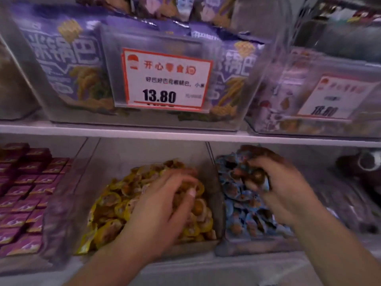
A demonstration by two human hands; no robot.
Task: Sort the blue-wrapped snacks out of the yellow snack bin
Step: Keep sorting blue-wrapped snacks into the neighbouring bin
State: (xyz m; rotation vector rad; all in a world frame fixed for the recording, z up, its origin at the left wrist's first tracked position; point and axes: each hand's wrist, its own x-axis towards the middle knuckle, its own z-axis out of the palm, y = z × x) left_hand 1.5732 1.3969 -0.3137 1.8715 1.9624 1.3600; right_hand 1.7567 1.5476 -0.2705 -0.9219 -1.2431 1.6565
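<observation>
L hand (165, 203): in yellow snack bin (193, 247), fingers curled down into yellow packs (115, 205); blurred, can't tell if it grips any.
R hand (282, 186): over next bin to the right, gripping a bunch of blue-wrapped snacks (258, 178).
Blue pile (245, 215): fills that right bin.
Purple packs (22, 195): bin far left.
Upper shelf (185, 135): purple bags (66, 65), price tag (167, 78) "13.80".

A clear divider wall (213, 195) stood between the yellow snack bin (144, 247) and the blue-snack bin (247, 247), both open-topped beneath the overhanging shelf (185, 135).
</observation>
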